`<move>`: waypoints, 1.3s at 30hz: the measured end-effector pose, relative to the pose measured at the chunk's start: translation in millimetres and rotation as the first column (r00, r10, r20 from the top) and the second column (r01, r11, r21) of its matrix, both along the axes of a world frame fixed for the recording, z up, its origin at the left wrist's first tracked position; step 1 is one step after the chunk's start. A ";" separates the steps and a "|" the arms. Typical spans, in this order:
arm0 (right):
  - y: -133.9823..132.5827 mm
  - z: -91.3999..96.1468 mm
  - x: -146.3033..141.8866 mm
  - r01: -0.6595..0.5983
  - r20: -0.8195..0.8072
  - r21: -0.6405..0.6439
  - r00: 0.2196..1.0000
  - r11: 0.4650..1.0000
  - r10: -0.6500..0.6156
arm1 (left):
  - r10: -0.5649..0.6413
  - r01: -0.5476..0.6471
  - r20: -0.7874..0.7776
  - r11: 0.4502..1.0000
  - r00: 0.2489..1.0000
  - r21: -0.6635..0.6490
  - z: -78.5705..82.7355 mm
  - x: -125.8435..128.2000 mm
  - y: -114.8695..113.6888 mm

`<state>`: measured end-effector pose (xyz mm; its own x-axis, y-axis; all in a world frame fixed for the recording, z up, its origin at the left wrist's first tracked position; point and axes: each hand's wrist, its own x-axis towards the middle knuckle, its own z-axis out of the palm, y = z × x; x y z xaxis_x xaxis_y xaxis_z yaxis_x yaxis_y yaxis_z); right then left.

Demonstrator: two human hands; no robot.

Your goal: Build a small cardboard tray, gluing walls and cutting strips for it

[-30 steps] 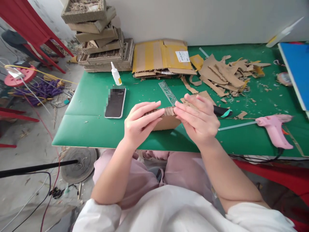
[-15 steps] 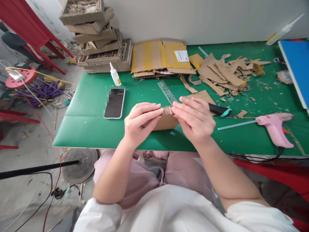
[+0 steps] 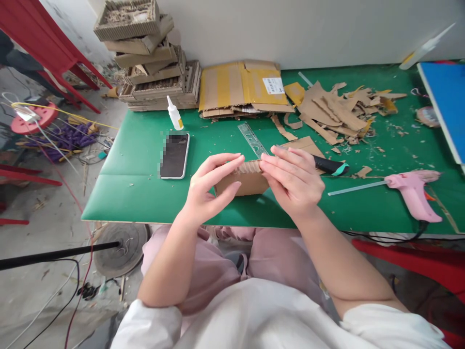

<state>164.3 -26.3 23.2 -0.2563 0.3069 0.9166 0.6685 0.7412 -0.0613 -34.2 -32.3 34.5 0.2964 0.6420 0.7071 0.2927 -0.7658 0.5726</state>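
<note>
A small cardboard box with a strip of corrugated card along its top edge stands near the table's front edge. My right hand is closed round its right end, fingertips on the top edge and thumb on the near side. At the left end, my left hand is open, its thumb spread away from the fingers. Its fingertips rest at or just over the corrugated edge; whether they press on it I cannot tell. Behind the box lies a clear ruler. A black-handled cutter lies beyond my right hand.
On the green table are a phone, a white glue bottle and, at right, a pink glue gun. Behind are stacked cardboard trays, flattened yellow-taped cardboard, cardboard scraps and a blue board.
My left hand has loosened from the box: its thumb has swung down and away, baring more of the box's near side. My right hand has stayed in place.
</note>
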 end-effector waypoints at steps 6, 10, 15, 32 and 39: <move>-1.0 1.4 -0.4 0.022 0.015 0.005 1.000 1.000 -0.022 | 0.054 -0.056 0.035 0.997 0.998 0.062 -0.8 4.5 2.3; -1.0 1.4 -0.3 0.022 0.016 0.005 1.000 1.000 -0.022 | 0.080 -0.083 0.034 0.993 0.996 0.087 -0.4 4.9 2.5; -0.8 0.9 0.0 0.009 0.013 -0.001 1.000 1.000 -0.009 | 0.124 -0.126 0.023 0.979 0.992 0.159 -1.1 1.4 2.2; 0.4 0.1 -1.2 0.066 0.013 -0.005 0.998 0.998 -0.065 | 0.251 -0.233 0.000 0.898 0.968 0.374 -0.1 1.9 9.3; 0.3 0.0 -1.3 0.086 0.027 -0.012 0.996 0.996 -0.086 | 0.261 -0.217 -0.053 0.884 0.964 0.415 3.3 4.1 3.3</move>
<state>163.0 -26.0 23.2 -0.2525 0.3411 0.9055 0.7312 0.6802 -0.0524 -30.1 -29.1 37.8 0.2562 0.3704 0.8928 0.5371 -0.8225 0.1871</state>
